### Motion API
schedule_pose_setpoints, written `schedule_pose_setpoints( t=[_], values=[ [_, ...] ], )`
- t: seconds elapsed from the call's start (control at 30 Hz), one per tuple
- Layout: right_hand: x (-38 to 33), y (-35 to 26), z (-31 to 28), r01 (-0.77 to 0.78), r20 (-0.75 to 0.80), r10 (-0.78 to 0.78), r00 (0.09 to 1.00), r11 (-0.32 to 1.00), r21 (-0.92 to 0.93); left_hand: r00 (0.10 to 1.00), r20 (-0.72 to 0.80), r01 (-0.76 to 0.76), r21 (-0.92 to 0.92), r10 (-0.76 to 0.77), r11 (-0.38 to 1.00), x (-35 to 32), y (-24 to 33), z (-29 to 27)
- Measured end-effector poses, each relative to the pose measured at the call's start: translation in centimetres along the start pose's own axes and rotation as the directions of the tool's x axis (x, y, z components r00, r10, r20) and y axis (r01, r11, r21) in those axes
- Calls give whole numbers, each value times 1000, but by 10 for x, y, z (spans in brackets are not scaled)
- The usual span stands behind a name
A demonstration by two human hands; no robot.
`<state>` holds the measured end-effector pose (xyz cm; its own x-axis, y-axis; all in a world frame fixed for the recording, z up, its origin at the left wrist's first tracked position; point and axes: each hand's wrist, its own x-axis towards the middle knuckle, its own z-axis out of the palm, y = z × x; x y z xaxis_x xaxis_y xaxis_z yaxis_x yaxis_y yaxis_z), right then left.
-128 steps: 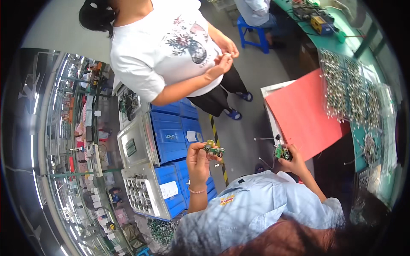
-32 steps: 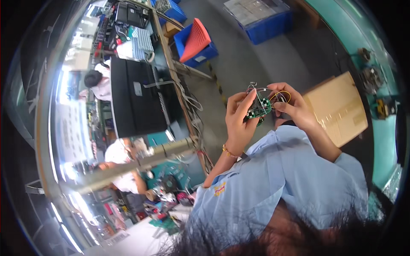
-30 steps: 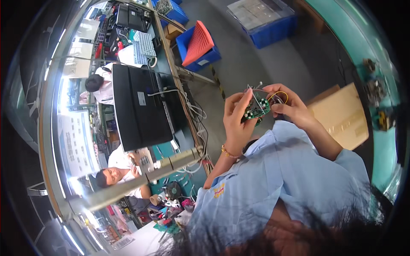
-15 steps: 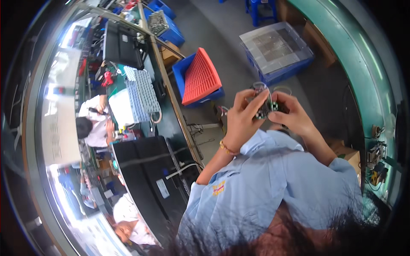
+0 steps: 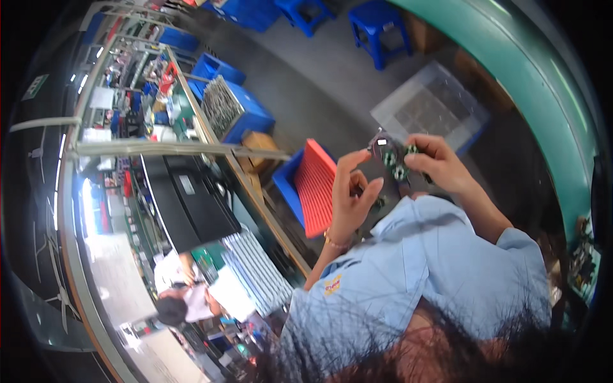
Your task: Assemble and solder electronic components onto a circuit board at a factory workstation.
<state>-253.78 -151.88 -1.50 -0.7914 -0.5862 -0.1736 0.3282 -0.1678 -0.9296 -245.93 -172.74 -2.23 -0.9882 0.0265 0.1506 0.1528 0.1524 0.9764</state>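
My right hand (image 5: 440, 165) is closed, thumb and forefinger pinching the edge of a small green circuit board (image 5: 398, 168). A dark part with a white label (image 5: 382, 143) shows at the far end of the board. To the left, my left hand (image 5: 348, 201) is apart from that board, forefinger raised and thumb spread away from it. Small dark and green bits (image 5: 380, 202) show by the left thumb; whether they lie in the palm or behind it, I cannot tell.
A red ribbed tray (image 5: 316, 188) stands in a blue bin left of my hands. Beyond them is a clear-lidded box (image 5: 428, 105). Blue stools (image 5: 378, 29) stand farther off. A bench with black panels (image 5: 188, 198) runs along the left, where a person (image 5: 182, 287) works.
My left hand has let go of the board and moved down and left, its fingers spreading. The right hand keeps its pinch. The whole view has turned, shifting the bench and bins.
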Motion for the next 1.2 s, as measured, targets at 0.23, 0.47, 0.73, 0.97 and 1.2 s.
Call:
schedule_pose_setpoints(
  t=[0.23, 0.47, 0.73, 0.97, 1.2],
  values=[
    [180, -54, -35, 40, 364, 97, 926, 935, -351, 952, 290, 57, 133, -94, 989, 162, -16, -74],
    [416, -96, -44, -68, 456, 177, 872, 967, -245, 952, 253, 248, -298, -175, 922, 354, -62, -180],
    [670, -143, -53, -158, 435, 206, 877, 977, -144, 925, 250, 357, -312, -287, 880, 560, -114, -314],
    [820, -171, -67, -41, 351, 90, 932, 988, -146, 870, 315, 487, -417, -381, 767, 710, -151, -385],
    [982, -190, -111, 91, 320, -11, 947, 967, -237, 782, 417, 614, -388, -464, 687, 855, -225, -433]
  ],
)
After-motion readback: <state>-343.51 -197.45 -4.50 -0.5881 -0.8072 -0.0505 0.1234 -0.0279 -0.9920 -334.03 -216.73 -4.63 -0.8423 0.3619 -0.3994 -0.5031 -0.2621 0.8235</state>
